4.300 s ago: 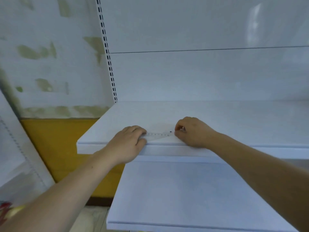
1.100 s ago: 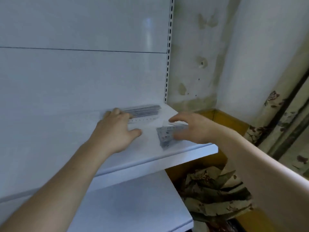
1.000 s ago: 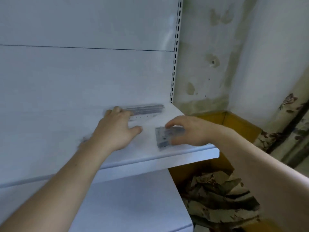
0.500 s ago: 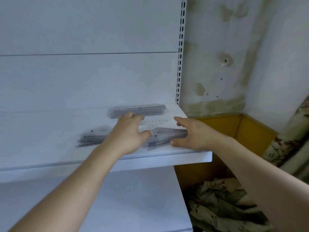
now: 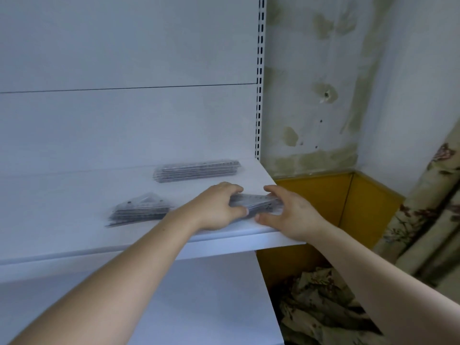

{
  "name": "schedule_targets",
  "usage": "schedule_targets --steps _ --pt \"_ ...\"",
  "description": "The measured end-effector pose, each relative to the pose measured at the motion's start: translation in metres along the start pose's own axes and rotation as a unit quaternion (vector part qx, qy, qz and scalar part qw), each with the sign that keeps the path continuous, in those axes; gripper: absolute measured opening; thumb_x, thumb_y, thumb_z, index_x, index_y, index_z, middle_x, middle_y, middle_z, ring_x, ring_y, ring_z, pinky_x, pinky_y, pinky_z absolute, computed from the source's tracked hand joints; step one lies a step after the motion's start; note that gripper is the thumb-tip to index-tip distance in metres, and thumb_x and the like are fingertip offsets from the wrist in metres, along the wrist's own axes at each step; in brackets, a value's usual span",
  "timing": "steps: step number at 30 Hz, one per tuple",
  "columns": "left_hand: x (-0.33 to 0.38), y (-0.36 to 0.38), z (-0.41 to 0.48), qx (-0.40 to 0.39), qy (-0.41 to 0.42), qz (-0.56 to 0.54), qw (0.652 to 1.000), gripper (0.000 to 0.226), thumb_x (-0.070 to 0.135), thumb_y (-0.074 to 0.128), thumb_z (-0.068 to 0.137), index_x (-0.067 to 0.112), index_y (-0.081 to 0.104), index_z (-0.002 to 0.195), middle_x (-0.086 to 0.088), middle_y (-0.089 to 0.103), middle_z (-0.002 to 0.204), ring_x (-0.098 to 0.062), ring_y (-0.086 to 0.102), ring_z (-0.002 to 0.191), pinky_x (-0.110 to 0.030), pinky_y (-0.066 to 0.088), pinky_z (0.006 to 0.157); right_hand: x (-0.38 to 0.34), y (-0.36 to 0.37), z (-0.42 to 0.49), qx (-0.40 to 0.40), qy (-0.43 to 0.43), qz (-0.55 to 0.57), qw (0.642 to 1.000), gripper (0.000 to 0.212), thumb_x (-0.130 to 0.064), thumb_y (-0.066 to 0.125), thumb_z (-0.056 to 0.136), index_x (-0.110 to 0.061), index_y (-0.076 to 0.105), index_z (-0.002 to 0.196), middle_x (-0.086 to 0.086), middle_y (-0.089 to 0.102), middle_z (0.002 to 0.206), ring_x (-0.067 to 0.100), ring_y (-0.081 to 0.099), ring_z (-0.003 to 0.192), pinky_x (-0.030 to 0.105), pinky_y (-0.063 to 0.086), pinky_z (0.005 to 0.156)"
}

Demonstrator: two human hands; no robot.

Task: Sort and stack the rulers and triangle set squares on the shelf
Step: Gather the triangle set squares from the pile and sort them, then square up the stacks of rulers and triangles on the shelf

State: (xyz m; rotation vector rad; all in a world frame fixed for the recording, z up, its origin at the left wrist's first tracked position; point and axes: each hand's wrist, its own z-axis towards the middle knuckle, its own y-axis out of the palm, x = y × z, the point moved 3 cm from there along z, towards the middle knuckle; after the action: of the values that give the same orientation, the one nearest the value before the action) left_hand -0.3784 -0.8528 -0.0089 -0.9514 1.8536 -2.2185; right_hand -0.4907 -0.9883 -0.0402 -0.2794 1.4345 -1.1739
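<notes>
Clear plastic set-square stack [image 5: 258, 199] half hidden, gripped by left hand [image 5: 216, 207] and right hand [image 5: 291, 212]; markings blurred

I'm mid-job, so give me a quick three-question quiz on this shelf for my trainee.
1. True or false: the ruler stack lies at the back of the shelf, touched by neither hand.
2. The front-right stack is gripped by: A) nothing; B) one hand; C) the left hand and the right hand.
3. How many separate stacks lie on the shelf?
Key: 1 true; 2 C; 3 three.
</notes>
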Motion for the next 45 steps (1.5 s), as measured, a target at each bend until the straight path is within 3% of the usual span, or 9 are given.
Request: schedule_targets --steps 6,10,13,18,22,30,34,40,45 --pt "-0.001 0.001 0.003 -0.008 -0.004 -0.016 1.0 0.069 0.046 0.06 0.084 0.025 0.032 0.144 0.002 0.033 0.136 -0.015 0.033 0.13 -0.025 0.029 0.105 -0.002 -0.002 0.005 -0.008 -0.033 -0.038 0.999 0.057 -0.048 0.065 0.084 -0.025 0.049 0.133 -0.007 0.054 0.124 0.012 0.05 0.114 0.025 0.041 0.092" --pt "-0.013 -0.008 -0.013 0.026 -0.04 -0.051 0.998 0.092 0.055 0.065 0.076 0.033 0.013 0.148 0.008 0.015 0.151 -0.015 0.022 0.139 -0.031 0.026 0.112 -0.01 -0.012 0.012 -0.059 -0.038 -0.079 0.994 0.071 -0.048 0.069 0.08 -0.028 0.039 0.142 -0.006 0.044 0.138 0.013 0.042 0.125 0.031 0.037 0.105" --pt "-0.018 -0.007 -0.028 0.025 -0.086 -0.026 0.996 0.096 0.057 0.065 0.074 0.035 0.008 0.148 0.003 0.026 0.149 -0.018 0.034 0.133 -0.033 0.035 0.104 -0.019 -0.017 0.02 -0.14 -0.048 -0.132 0.98 0.073 -0.047 0.069 0.081 -0.03 0.035 0.144 -0.005 0.043 0.142 0.014 0.042 0.126 0.03 0.037 0.105" --pt "-0.009 -0.002 -0.033 0.042 -0.082 0.027 0.995 0.081 0.045 0.064 0.083 0.026 0.019 0.147 -0.003 0.039 0.145 -0.022 0.04 0.128 -0.028 0.035 0.093 -0.037 -0.016 0.029 -0.183 -0.08 -0.215 0.956 0.049 -0.037 0.066 0.085 -0.028 0.049 0.131 -0.004 0.056 0.125 0.015 0.051 0.107 0.029 0.043 0.091" --pt "-0.007 -0.005 -0.033 0.071 -0.081 0.04 0.993 0.066 0.039 0.063 0.085 0.026 0.032 0.141 -0.006 0.051 0.133 -0.025 0.05 0.116 -0.026 0.038 0.083 -0.038 -0.016 0.029 -0.182 -0.095 -0.218 0.954 0.048 -0.034 0.065 0.087 -0.027 0.05 0.132 -0.003 0.056 0.124 0.016 0.052 0.107 0.032 0.044 0.095" --pt "-0.011 -0.005 -0.036 0.075 -0.083 0.008 0.994 0.067 0.035 0.063 0.085 0.029 0.029 0.142 -0.005 0.051 0.132 -0.024 0.052 0.111 -0.03 0.044 0.085 -0.038 -0.02 0.031 -0.199 -0.101 -0.224 0.949 0.051 -0.035 0.066 0.086 -0.027 0.049 0.134 -0.003 0.055 0.125 0.014 0.052 0.104 0.027 0.044 0.09" --pt "-0.015 -0.007 -0.043 0.08 -0.099 -0.027 0.991 0.07 0.05 0.061 0.083 0.027 0.03 0.142 0.004 0.055 0.125 -0.019 0.053 0.11 -0.029 0.043 0.087 -0.041 -0.026 0.032 -0.242 -0.072 -0.212 0.944 0.065 -0.048 0.066 0.083 -0.028 0.042 0.14 -0.005 0.05 0.129 0.012 0.049 0.108 0.026 0.041 0.094" --pt "-0.017 -0.004 -0.048 0.14 -0.095 -0.012 0.986 0.039 0.04 0.052 0.092 0.02 0.053 0.124 -0.002 0.063 0.117 -0.022 0.056 0.107 -0.036 0.045 0.092 -0.052 -0.024 0.041 -0.236 -0.092 -0.205 0.945 0.042 -0.048 0.062 0.086 -0.028 0.06 0.123 -0.01 0.06 0.105 0.009 0.055 0.091 0.025 0.045 0.082" --pt "-0.019 0.001 -0.05 0.111 -0.094 -0.025 0.989 0.058 0.045 0.062 0.084 0.031 0.038 0.135 -0.001 0.059 0.113 -0.021 0.056 0.101 -0.03 0.044 0.084 -0.049 -0.023 0.042 -0.272 -0.077 -0.219 0.934 0.055 -0.045 0.066 0.084 -0.029 0.05 0.134 -0.012 0.054 0.109 0.009 0.052 0.097 0.023 0.041 0.085"
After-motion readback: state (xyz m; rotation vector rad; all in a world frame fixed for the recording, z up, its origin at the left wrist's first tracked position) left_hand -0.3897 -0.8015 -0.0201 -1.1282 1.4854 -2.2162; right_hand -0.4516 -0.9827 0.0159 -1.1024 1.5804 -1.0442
